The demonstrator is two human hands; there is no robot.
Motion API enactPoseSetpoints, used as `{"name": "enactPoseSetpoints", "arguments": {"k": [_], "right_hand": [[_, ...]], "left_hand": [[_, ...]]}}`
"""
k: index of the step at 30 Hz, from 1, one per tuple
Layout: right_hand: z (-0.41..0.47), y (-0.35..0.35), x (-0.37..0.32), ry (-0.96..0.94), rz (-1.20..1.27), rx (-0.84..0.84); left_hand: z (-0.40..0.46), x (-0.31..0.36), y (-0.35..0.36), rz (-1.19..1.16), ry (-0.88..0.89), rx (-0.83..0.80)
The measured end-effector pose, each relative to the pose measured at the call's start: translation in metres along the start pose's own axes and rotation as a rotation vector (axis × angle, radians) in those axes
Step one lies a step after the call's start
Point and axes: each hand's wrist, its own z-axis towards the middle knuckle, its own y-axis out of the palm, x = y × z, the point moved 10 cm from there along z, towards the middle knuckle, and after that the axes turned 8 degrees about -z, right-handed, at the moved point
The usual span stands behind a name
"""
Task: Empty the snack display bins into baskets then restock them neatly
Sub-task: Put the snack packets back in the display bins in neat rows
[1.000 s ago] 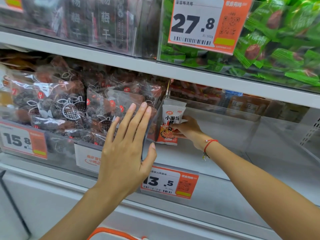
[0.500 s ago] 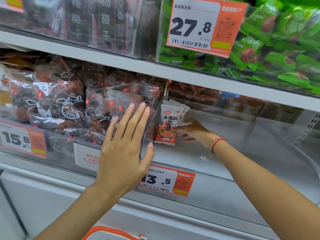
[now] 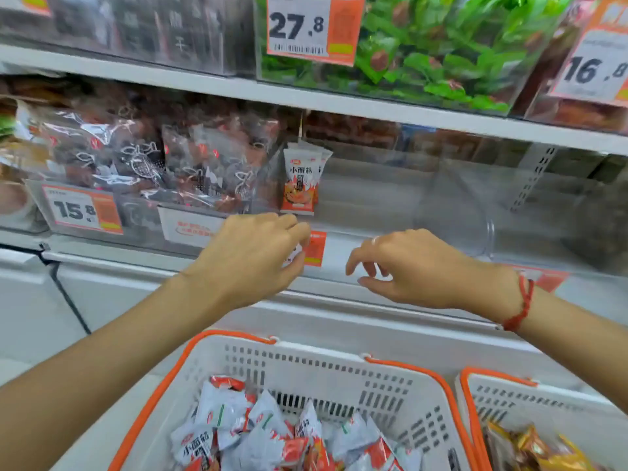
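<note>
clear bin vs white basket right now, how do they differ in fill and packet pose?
Fill: the clear bin holds only a few white-and-orange packets at its left end, the rest bare; the white basket holds a heap of them.
Pose: the bin's packets stand upright against the left wall; the basket's lie jumbled at all angles.
Build: the bin is transparent; the basket is slotted, with orange handles.
Shared: the same snack.

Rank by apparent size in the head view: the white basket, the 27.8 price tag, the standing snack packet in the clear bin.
1. White basket, by far the largest, though it is also nearest the camera.
2. 27.8 price tag.
3. Standing snack packet, the smallest; it sits further back in the bin.
</note>
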Motion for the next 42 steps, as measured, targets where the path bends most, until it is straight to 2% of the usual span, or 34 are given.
{"name": "enactPoseSetpoints", "arguments": {"k": [2,4,6,8,10,13,15,17,19,22,24,25,27,28,29,30,31,33,35,38,42], "right_hand": [[-0.028,0.049,-0.017,-0.025,0.053,-0.230],[-0.058,0.111,-0.038,-0.030,0.146,-0.449],[-0.082,0.160,-0.058,0.000,0.253,-0.523],[-0.110,0.222,-0.081,0.064,0.354,-0.602],[-0.138,0.265,-0.110,0.125,0.469,-0.655],[-0.162,0.258,-0.136,0.202,0.698,-0.659],[-0.158,0.245,-0.156,0.098,0.630,-0.629],[-0.166,0.273,-0.177,0.187,0.762,-0.598],[-0.161,0.302,-0.185,0.221,0.845,-0.489],[-0.148,0.329,-0.180,0.321,0.898,-0.457],[-0.138,0.326,-0.164,0.389,0.856,-0.373],[-0.133,0.320,-0.158,0.385,0.831,-0.334],[-0.123,0.304,-0.149,0.346,0.779,-0.281],[-0.119,0.295,-0.146,0.313,0.664,-0.243],[-0.112,0.276,-0.142,0.267,0.498,-0.151],[-0.109,0.265,-0.143,0.229,0.364,-0.132],[-0.107,0.256,-0.143,0.216,0.280,-0.108],[-0.104,0.241,-0.142,0.213,0.257,-0.058],[-0.104,0.241,-0.134,0.223,0.394,-0.056],[-0.113,0.252,-0.117,0.320,0.754,-0.221],[-0.130,0.246,-0.101,0.493,1.271,-0.460]], "left_hand": [[-0.020,0.017,0.043,-0.014,-0.064,-0.417],[-0.055,0.034,0.088,-0.014,-0.132,-0.757],[-0.099,0.053,0.136,-0.071,-0.203,-0.964],[-0.144,0.070,0.181,-0.127,-0.252,-1.021],[-0.187,0.080,0.214,-0.193,-0.301,-0.995],[-0.256,0.085,0.252,-0.241,-0.385,-1.011],[-0.299,0.087,0.272,-0.297,-0.456,-1.040],[-0.326,0.086,0.285,-0.351,-0.514,-1.018],[-0.331,0.080,0.292,-0.394,-0.543,-0.958],[-0.319,0.073,0.294,-0.447,-0.589,-0.928],[-0.299,0.065,0.289,-0.409,-0.691,-0.907],[-0.285,0.059,0.283,-0.431,-0.781,-0.838],[-0.256,0.054,0.264,-0.646,-1.022,-0.664],[-0.248,0.061,0.258,-0.853,-1.164,-0.638],[-0.245,0.072,0.256,-1.086,-1.320,-0.653],[-0.243,0.087,0.252,-1.306,-1.447,-0.710],[-0.239,0.101,0.247,-1.459,-1.496,-0.766],[-0.229,0.112,0.237,-1.585,-1.470,-0.751],[-0.229,0.105,0.235,-1.514,-1.483,-0.636],[-0.224,0.091,0.227,-1.486,-1.403,-0.532],[-0.199,0.090,0.197,-1.562,-1.089,-0.545]]}}
